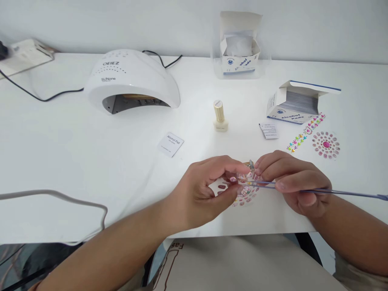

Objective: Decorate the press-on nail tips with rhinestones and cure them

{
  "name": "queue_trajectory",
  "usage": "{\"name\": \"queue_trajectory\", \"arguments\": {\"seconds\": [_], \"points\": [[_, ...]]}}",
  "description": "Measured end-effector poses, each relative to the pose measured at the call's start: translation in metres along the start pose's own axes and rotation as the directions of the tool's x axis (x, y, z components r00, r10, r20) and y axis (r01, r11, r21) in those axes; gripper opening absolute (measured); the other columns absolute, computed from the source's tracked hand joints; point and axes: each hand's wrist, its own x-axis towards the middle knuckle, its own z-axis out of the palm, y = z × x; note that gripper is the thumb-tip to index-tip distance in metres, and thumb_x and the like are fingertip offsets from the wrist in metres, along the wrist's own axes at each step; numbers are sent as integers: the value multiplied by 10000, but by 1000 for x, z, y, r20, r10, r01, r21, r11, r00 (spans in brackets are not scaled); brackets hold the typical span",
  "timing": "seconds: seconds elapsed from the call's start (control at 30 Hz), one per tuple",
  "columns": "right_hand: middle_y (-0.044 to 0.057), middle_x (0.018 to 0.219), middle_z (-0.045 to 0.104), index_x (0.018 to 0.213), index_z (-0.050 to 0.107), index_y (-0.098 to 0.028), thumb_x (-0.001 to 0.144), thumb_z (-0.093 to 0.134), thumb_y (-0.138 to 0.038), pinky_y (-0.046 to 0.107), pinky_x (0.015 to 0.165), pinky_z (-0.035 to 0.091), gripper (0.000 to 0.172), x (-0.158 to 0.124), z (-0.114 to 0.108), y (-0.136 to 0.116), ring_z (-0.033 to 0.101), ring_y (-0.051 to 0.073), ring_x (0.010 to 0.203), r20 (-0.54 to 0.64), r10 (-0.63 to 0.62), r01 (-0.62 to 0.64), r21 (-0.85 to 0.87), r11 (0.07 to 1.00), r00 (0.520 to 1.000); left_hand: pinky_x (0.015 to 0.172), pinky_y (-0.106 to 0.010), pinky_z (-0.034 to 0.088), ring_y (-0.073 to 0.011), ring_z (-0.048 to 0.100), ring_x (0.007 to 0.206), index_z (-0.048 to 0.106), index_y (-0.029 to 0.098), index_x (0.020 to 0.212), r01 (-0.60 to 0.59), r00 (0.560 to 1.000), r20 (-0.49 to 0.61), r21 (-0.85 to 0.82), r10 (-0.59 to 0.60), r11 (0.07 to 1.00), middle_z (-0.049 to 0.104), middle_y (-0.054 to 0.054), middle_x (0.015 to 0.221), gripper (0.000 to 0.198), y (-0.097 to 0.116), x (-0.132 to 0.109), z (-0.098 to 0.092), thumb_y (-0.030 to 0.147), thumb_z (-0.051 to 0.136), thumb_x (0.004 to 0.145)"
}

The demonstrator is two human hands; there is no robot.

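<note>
My right hand (298, 184) is closed around a pair of slim bluish tweezers (342, 192), whose prongs point left. Their tips reach the gap between the thumb and forefinger of my left hand (209, 190). That hand is curled with its fingers close together; what it pinches is too small to make out. A small shiny pink, gem-like piece (233, 179) shows by its fingers. Under both hands lies a round sheet of pink gem stickers (244, 200), partly covered. A small greyish piece (251, 164) stands beside my right fingertips.
A white nail lamp (133, 76) stands at the back left. Behind my hands is a nail polish bottle (220, 117). Alcohol pad boxes (239, 64) and packets (171, 144) lie around, with more gem stickers (326, 144) at right. A grey cable (60, 194) crosses the left.
</note>
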Motion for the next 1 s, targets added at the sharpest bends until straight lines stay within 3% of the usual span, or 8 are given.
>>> {"name": "queue_trajectory", "arguments": {"seconds": [0.4, 0.87, 1.0], "points": [[93, 859, 675, 1167, 631, -220, 947, 420, -354, 450, 708, 574, 333, -7, 0, -3, 657, 226, 811, -37, 46, -47, -17, 999, 998, 683, -196, 526, -86, 624, 780, 627, 212, 1034, 6, 1000, 7, -15, -5, 1000, 696, -11, 920, 309, -1, 0, 1, 11, 592, 803], [115, 836, 678, 1242, 628, -140, 942, 433, -281, 435, 697, 591, 385, -4, 1, -1, 664, 223, 819, -68, 26, -28, -16, 999, 997, 692, -154, 529, -56, 606, 765, 630, 227, 1037, 19, 1000, 2, -41, -18, 999, 677, 17, 904, 334, -2, 0, 1, -4, 592, 799], [103, 851, 661, 1208, 652, -173, 940, 433, -276, 420, 682, 601, 361, -3, 3, -1, 655, 214, 808, -108, 39, -42, -25, 999, 993, 665, -154, 536, -60, 607, 755, 627, 232, 1051, 47, 999, 12, -61, -46, 997, 672, 18, 904, 340, -2, -1, 0, -2, 588, 806]]}}
